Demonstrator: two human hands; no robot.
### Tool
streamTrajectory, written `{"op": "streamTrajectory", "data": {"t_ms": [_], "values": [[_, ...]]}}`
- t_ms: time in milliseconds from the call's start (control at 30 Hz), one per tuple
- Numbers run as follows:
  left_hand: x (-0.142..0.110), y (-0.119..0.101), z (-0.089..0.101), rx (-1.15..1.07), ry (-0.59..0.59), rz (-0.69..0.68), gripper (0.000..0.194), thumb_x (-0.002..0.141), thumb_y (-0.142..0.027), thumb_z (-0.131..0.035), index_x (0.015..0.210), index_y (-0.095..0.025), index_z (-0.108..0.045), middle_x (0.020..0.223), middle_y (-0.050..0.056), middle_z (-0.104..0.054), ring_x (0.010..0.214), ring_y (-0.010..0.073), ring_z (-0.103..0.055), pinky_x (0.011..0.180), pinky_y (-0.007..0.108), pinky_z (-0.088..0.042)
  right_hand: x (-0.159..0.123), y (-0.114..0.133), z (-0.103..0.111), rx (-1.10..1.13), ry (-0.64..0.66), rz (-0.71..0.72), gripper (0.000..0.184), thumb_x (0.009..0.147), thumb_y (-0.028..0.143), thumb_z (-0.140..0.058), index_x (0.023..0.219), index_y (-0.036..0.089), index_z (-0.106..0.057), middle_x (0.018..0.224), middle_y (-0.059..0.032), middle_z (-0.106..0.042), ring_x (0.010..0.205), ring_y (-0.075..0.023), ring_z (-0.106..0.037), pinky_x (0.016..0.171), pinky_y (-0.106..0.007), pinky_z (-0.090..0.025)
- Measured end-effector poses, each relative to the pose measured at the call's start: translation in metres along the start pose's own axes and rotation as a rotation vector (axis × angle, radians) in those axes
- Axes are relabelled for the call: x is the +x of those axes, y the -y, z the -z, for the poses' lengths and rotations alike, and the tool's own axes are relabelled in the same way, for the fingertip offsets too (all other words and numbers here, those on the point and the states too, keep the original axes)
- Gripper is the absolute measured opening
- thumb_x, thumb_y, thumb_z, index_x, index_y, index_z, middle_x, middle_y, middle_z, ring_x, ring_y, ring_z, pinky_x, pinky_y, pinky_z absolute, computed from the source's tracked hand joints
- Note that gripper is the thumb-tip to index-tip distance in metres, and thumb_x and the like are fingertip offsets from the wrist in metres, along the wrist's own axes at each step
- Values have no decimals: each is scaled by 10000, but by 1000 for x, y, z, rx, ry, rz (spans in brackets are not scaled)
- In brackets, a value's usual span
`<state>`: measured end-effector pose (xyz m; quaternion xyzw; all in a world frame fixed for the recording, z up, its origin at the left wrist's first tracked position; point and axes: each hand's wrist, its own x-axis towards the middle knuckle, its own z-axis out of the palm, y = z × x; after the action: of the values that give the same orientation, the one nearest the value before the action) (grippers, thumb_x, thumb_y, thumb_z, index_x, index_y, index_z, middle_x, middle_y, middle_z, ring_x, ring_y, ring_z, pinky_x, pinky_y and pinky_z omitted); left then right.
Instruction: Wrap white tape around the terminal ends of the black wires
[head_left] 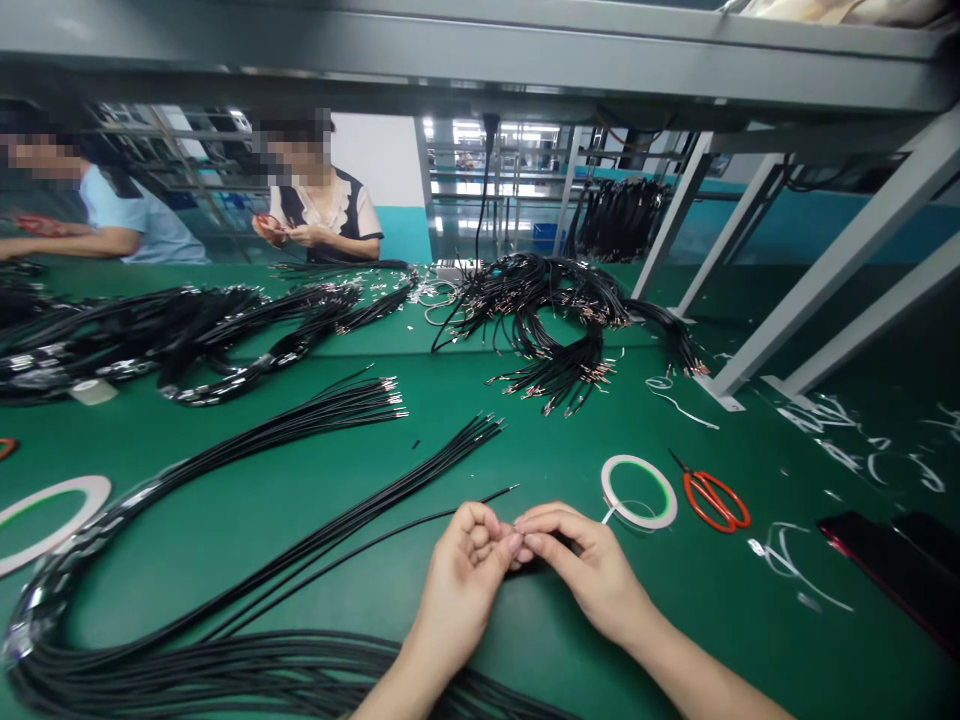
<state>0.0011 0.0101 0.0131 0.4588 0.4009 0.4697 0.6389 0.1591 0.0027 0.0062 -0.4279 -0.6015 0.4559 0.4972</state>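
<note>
My left hand and my right hand meet in front of me, thumbs and fingertips pinched together. What sits between the fingertips is too small and covered to make out. A thin black cable runs up to the fingers of my left hand, and a bare cable tip shows just beyond them. To the left, a bundle of black cables fans out with stripped ends. Under my left forearm lie more black cables. A roll of white tape with a green inner ring lies beyond my right hand.
Orange-handled scissors lie right of the tape roll. Piles of black cables cover the far bench, near grey metal legs. Dark phone-like objects lie far right. Two people sit opposite, and a shelf beam spans overhead.
</note>
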Motion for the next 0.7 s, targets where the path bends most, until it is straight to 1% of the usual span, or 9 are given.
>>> {"op": "streamTrajectory", "data": {"t_ms": [33,100,200,233,300,400,467,600,700], "values": [[-1,-1,0,69,-2,-22,160,828,-246,-624,810,-202,-471,743,1,-647,701,133,-640,689,263,-515,0,0,0,-22,-16,3,127,879,206,-591,894,214,-717,943,-58,-692,931,-201,-636,845,-326,-494],[-4,-3,1,278,-32,-134,81,853,-241,-590,899,-205,-534,861,24,-625,748,142,-640,698,272,-516,-1,2,-1,-79,-37,16,129,885,209,-579,893,206,-708,933,-61,-688,924,-200,-631,842,-325,-488],[-7,-4,3,591,-80,-402,161,850,-187,-588,1001,-229,-624,944,36,-565,798,144,-613,708,261,-504,-3,4,-3,-134,-42,33,138,889,204,-565,900,200,-703,930,-64,-682,912,-199,-627,829,-320,-485],[-7,-3,4,655,-83,-477,188,853,-165,-578,1014,-239,-643,931,34,-555,813,145,-603,713,256,-499,-3,4,-4,-140,-40,35,141,889,201,-563,900,200,-704,930,-63,-682,909,-199,-627,827,-320,-484],[-7,-2,5,729,-75,-571,242,866,-125,-548,1034,-257,-660,912,33,-547,838,146,-592,723,247,-493,-4,3,-5,-140,-38,31,141,883,195,-566,893,200,-706,931,-63,-683,908,-199,-625,831,-322,-480],[-7,0,8,812,-62,-623,263,872,-97,-522,1027,-257,-663,909,40,-547,820,145,-586,702,241,-490,-5,2,-6,-93,-47,-1,131,870,205,-583,868,196,-714,910,-62,-686,886,-201,-628,818,-320,-481],[-7,1,10,878,-62,-640,257,872,-95,-516,1021,-250,-656,891,43,-554,797,149,-584,686,246,-485,-5,2,-7,-13,-45,-47,136,864,232,-597,838,188,-723,884,-64,-690,852,-199,-631,784,-309,-490],[-7,0,14,1015,-58,-700,277,865,-94,-521,1051,-260,-641,887,49,-599,790,165,-590,692,269,-473,-5,4,-10,230,-9,-206,175,842,315,-635,868,171,-732,783,-51,-701,727,-173,-629,709,-288,-502],[-6,-1,16,1071,-60,-753,296,846,-91,-549,1067,-266,-639,886,49,-639,784,176,-597,701,282,-463,-5,7,-12,372,2,-300,189,817,323,-674,887,158,-736,723,-36,-704,685,-152,-622,716,-278,-494]]}}
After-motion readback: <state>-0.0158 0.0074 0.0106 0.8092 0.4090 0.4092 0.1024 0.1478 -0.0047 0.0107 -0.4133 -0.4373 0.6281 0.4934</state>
